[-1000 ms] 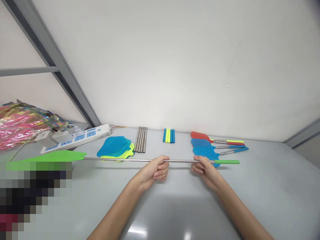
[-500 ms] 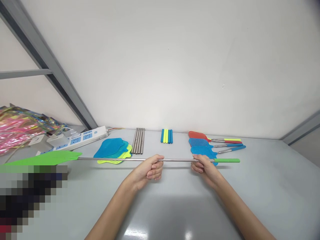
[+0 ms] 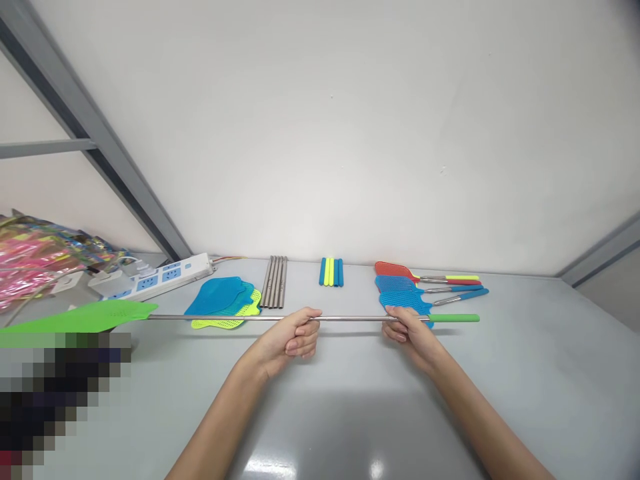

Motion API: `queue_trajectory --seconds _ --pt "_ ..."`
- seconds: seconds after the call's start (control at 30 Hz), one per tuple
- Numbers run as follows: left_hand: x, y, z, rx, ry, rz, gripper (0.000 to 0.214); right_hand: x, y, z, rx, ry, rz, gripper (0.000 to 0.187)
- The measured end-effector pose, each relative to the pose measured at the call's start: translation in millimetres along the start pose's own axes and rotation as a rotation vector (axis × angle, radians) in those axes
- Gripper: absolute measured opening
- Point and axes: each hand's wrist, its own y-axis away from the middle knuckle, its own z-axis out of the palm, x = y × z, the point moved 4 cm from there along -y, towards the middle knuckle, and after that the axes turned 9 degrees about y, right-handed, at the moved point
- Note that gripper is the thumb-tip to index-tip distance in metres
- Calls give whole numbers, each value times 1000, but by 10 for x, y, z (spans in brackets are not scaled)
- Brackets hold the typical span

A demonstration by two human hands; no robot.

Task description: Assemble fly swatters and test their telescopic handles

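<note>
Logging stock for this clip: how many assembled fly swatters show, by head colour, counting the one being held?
green swatter: 1, gripped on its rod by the left hand and right hand
red swatter: 1
blue swatters: 2
Total: 4

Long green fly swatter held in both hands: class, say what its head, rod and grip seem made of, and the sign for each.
The flat green swatter head looks like matt plastic, pierced with mesh holes. The thin silver rod seems metal: shiny, glinting. The green grip sleeve may be rubber or soft plastic, matt.
</note>
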Motion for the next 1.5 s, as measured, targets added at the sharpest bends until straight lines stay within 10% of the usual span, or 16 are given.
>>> queue_trajectory --seconds 1.5 --pt "-20 -100 -89 237 -184 245 42 225 -70 74 49 -201 3 36"
